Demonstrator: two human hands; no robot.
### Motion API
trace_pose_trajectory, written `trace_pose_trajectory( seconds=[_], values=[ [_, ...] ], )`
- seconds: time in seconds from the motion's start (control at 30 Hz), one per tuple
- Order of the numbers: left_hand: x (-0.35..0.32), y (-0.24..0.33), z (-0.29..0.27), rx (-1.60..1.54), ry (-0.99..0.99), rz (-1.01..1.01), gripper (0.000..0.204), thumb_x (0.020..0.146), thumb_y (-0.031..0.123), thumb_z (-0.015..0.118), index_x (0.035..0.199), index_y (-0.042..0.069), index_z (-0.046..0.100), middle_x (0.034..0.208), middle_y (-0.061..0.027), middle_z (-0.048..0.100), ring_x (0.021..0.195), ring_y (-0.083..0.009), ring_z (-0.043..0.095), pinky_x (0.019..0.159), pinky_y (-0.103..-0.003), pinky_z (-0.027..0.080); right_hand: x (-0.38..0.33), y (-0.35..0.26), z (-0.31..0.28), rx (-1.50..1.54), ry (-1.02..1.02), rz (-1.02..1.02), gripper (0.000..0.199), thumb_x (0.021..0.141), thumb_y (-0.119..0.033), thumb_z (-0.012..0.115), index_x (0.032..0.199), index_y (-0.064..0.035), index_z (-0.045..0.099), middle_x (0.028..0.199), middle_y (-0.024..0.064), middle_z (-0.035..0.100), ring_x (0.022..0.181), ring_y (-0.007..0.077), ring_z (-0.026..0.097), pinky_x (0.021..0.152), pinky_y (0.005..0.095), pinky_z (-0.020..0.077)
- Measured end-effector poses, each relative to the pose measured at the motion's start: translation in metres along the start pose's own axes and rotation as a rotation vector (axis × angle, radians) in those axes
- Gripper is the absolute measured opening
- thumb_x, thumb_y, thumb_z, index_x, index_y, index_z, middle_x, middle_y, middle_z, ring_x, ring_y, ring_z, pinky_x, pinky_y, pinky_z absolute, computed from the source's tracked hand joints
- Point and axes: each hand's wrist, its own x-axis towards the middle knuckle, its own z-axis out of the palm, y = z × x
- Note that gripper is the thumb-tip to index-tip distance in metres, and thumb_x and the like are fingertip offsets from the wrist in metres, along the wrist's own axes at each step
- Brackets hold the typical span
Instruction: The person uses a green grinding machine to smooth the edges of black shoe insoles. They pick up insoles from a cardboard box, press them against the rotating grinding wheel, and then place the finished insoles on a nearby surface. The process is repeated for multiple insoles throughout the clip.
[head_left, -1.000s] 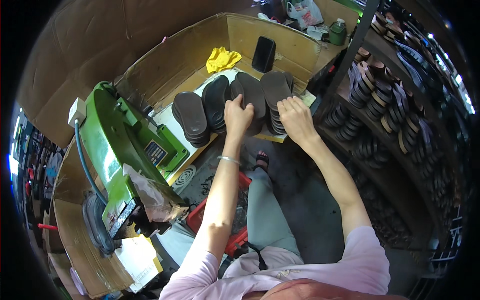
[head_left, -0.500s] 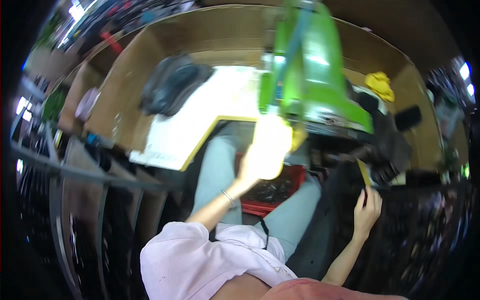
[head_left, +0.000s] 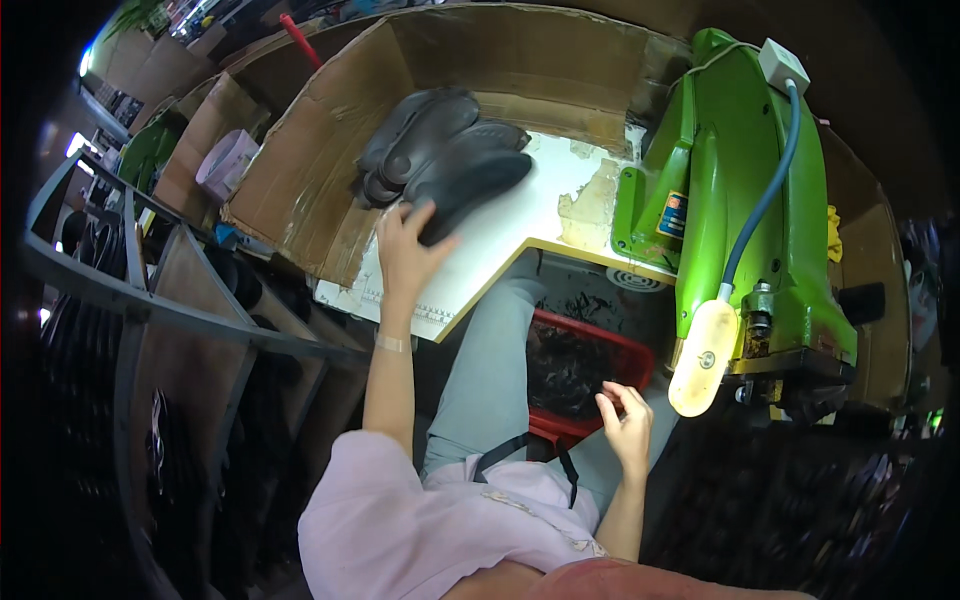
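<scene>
Swung over from the green machine, the left hand now closes its fingers on a dark shoe sole atop the pile on the white tabletop, while the right hand hangs loosely curled, empty.

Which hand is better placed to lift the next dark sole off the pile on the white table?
Left. The left hand already rests on the dark shoe soles piled on the white table; the right hand hangs empty, low by the red bin, apart from them.
</scene>
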Motion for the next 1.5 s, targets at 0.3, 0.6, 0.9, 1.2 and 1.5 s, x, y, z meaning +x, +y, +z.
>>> trace_pose_trajectory(
  seconds=[0.3,0.6,0.9,1.2,1.5],
  values=[
    [-0.177,0.179,-0.011,-0.69,-0.625,0.357,0.081,0.055,0.034,0.088,0.124,0.004,0.057,0.117,-0.0191,0.052,0.104,-0.0333,0.051,0.087,-0.041,0.045,-0.023,-0.017,0.017,1.11,0.603,0.361,0.032,0.087,-0.001,0.059,0.116,-0.0008,0.048,0.111,0.0074,0.057,0.093,0.0143,0.058,0.082,0.029,0.0484],
    [0.041,0.0,0.099,0.347,-0.113,0.01,0.061,0.081,0.044,0.067,0.129,0.01,0.053,0.139,-0.0192,0.039,0.128,-0.0362,0.036,0.101,-0.052,0.032,0.067,0.027,-0.23,0.008,0.961,0.012,0.07,0.08,-0.011,0.068,0.137,0.0031,0.029,0.114,0.0204,0.06,0.103,0.0257,0.061,0.088,0.035,0.0484],
    [0.066,-0.064,0.089,0.377,-0.221,-0.223,0.055,0.074,0.047,0.073,0.125,0.033,0.057,0.142,-0.0141,0.037,0.124,-0.0408,0.039,0.093,-0.061,0.036,0.213,0.059,-0.303,-0.469,0.597,0.673,0.055,0.076,-0.011,0.067,0.123,0.0071,0.045,0.123,0.0264,0.053,0.115,0.0387,0.052,0.093,0.0439,0.047],
    [0.007,-0.018,-0.007,-0.32,-0.104,-0.245,0.057,0.072,0.014,0.075,0.122,0.001,0.053,0.117,-0.0156,0.051,0.108,-0.0295,0.051,0.094,-0.041,0.043,0.058,0.022,-0.152,-0.438,0.646,-0.083,0.037,0.08,-0.01,0.067,0.113,-0.0003,0.054,0.101,0.0147,0.057,0.094,0.032,0.056,0.081,0.0382,0.0466],
    [-0.141,0.104,-0.004,-1.101,-0.664,-0.009,0.082,0.052,0.022,0.075,0.124,-0.002,0.045,0.113,-0.013,0.054,0.104,-0.0219,0.056,0.094,-0.035,0.044,-0.078,0.039,-0.003,1.221,0.035,0.447,0.064,0.087,-0.019,0.067,0.14,-0.0012,0.036,0.129,0.0187,0.051,0.116,0.0241,0.053,0.093,0.0362,0.0463]
  ],
)
